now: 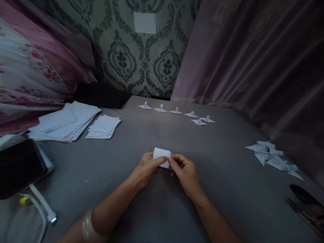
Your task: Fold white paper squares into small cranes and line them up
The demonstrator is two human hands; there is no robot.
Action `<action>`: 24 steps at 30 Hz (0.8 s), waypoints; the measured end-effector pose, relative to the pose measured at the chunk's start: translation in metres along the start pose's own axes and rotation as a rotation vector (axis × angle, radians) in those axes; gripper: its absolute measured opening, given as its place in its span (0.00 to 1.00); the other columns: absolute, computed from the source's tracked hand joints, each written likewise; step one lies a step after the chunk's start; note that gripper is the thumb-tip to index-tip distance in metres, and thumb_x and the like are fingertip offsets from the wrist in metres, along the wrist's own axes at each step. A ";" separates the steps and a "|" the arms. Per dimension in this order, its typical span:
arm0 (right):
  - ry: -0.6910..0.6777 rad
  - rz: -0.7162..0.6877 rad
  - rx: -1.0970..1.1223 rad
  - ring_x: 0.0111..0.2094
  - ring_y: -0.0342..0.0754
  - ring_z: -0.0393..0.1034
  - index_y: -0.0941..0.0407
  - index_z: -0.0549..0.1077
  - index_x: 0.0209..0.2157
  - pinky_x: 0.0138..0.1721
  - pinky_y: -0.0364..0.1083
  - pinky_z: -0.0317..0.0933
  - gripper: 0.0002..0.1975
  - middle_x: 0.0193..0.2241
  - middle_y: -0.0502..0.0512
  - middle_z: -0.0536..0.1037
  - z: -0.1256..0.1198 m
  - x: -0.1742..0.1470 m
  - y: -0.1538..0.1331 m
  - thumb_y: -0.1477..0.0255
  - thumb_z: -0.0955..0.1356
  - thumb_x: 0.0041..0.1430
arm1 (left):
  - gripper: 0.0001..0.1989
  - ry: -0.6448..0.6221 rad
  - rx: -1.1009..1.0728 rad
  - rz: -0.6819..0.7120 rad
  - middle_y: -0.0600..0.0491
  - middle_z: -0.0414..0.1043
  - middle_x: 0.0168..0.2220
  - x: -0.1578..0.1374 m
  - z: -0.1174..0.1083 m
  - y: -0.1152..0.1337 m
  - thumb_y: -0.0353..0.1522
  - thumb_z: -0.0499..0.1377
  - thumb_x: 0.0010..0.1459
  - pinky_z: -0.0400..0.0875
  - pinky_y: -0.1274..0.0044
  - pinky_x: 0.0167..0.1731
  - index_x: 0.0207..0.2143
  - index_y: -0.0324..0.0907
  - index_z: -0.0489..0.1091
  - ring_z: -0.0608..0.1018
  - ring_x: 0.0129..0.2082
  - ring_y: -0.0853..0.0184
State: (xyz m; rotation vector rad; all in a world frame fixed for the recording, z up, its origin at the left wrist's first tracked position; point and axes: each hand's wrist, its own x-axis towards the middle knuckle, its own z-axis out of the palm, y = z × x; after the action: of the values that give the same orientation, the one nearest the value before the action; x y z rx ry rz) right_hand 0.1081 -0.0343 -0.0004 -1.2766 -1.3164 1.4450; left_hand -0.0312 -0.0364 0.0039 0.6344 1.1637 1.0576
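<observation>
A small folded piece of white paper [161,153] is held between both hands, just above the grey tabletop. My left hand [149,166] grips it from the left, its thumb lying flat across the front face and its other fingers behind. At the right edge, my right hand [184,169] pinches the paper between thumb and forefinger. Those fingers partly cover the lower and right edges, so the exact folds there are hidden.
Several folded paper figures [175,111] stand in a curved row at the back. More lie heaped in a pile [274,157] at right. Large sheets [68,121] and smaller squares [104,127] are stacked left. A phone [21,168], cable [44,204] and scissors [303,212] lie nearer.
</observation>
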 end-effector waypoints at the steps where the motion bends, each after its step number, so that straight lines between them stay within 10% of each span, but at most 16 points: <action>1: 0.000 -0.018 -0.017 0.22 0.40 0.60 0.57 0.70 0.30 0.23 0.40 0.58 0.13 0.21 0.47 0.67 0.000 0.000 0.000 0.61 0.68 0.53 | 0.11 0.007 -0.005 -0.003 0.53 0.71 0.23 0.001 0.000 0.000 0.32 0.65 0.42 0.61 0.82 0.22 0.28 0.34 0.72 0.71 0.23 0.72; 11: 0.066 -0.339 -0.185 0.30 0.43 0.66 0.56 0.69 0.30 0.33 0.41 0.61 0.07 0.28 0.50 0.70 0.006 -0.001 0.003 0.67 0.65 0.57 | 0.09 0.004 -0.156 -0.055 0.54 0.70 0.23 0.001 0.002 -0.003 0.31 0.65 0.39 0.65 0.81 0.25 0.25 0.36 0.71 0.72 0.24 0.72; 24: 0.009 0.016 0.115 0.23 0.39 0.62 0.58 0.72 0.30 0.24 0.40 0.59 0.15 0.23 0.48 0.69 0.001 0.001 0.000 0.60 0.70 0.50 | 0.09 -0.011 -0.030 -0.015 0.54 0.69 0.22 -0.001 0.001 -0.001 0.32 0.65 0.43 0.61 0.82 0.21 0.26 0.34 0.71 0.69 0.20 0.75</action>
State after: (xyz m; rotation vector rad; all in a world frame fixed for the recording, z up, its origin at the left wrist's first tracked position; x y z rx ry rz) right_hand 0.1066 -0.0340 -0.0002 -1.2193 -1.2019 1.5028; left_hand -0.0300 -0.0376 0.0039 0.6069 1.1395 1.0557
